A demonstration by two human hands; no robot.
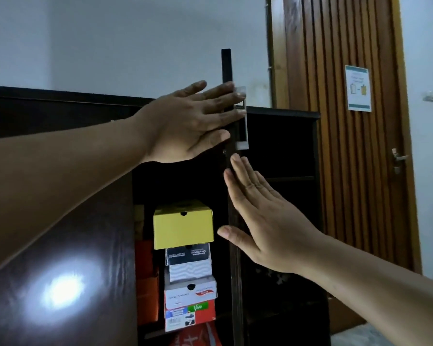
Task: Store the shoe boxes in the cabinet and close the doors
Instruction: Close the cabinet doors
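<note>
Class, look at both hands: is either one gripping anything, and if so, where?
Neither grips anything. The left hand lies with straight fingers against the cabinet door's edge; the right hand is open beside it.

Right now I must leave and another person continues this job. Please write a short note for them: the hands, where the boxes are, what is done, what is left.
Left hand: open, fingers straight, flat against the edge of the cabinet door near its white handle.
Right hand: open, palm against the same door edge, lower down.
Boxes: a yellow box tops a stack of shoe boxes inside the cabinet.
Done: those boxes are stored.
Left: the doors are not closed; push them shut. Boxes outside the view cannot be ruled out.
</note>
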